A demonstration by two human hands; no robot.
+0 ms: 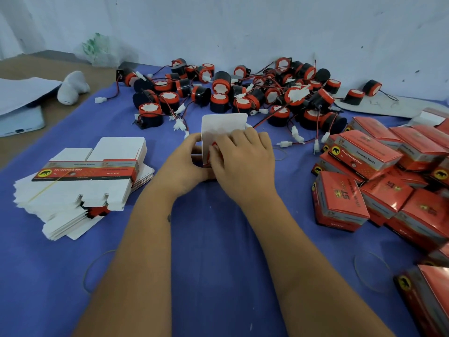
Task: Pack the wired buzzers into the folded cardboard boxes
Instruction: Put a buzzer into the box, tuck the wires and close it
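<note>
Just nearer than the buzzer heap, from the head view, an open box stands with its white lid flap upright, long axis running up and away. Left hand grips the box's left wall; right hand curls over the mouth, pressing a red buzzer inside, so it is nearer the load. Only a sliver of the buzzer's red rim shows.

Packing workshop: heaped buzzers, stacked boxes
</note>
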